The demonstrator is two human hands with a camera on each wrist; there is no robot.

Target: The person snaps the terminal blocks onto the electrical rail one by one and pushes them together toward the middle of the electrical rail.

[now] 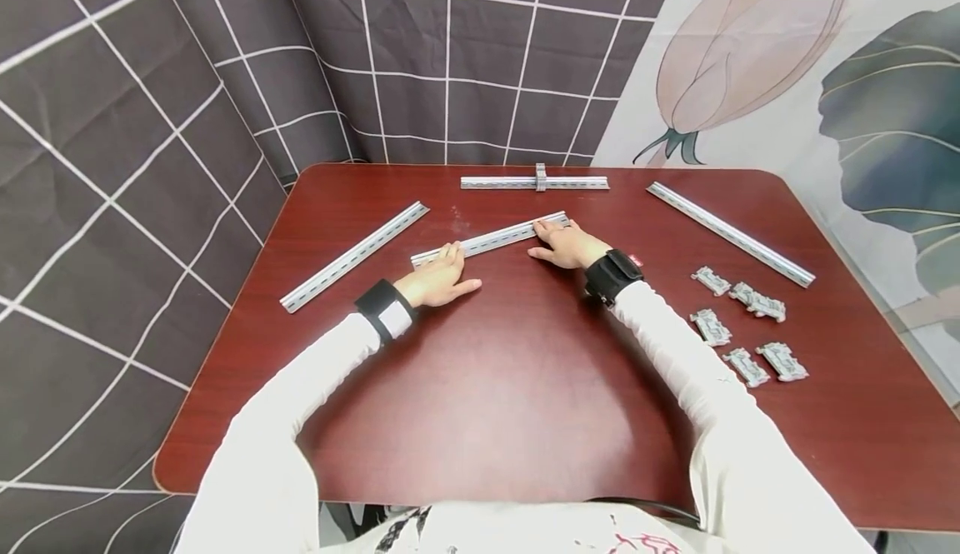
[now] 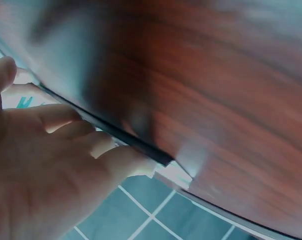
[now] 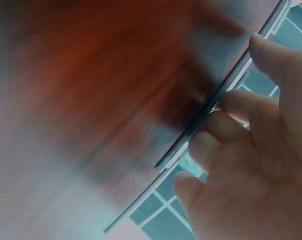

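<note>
A slotted metal DIN rail (image 1: 498, 239) lies slightly slanted across the back middle of the table. On its left end rests my left hand (image 1: 435, 279), fingers laid over the rail and thumb pointing away to the right. My right hand (image 1: 568, 246) touches the other end with its fingertips, its thumb stretched out to the left in front of the rail. Both wrist views show the rail's dark long edge (image 2: 136, 142) running along the fingers. Neither thumb closes round the rail.
Behind lies another rail (image 1: 498, 182) with a small grey clip-on block (image 1: 540, 177) on it. Single slanted rails lie left (image 1: 356, 256) and right (image 1: 731, 233). Several grey terminal blocks (image 1: 782, 361) lie near my right forearm on the red-brown table (image 1: 480, 421).
</note>
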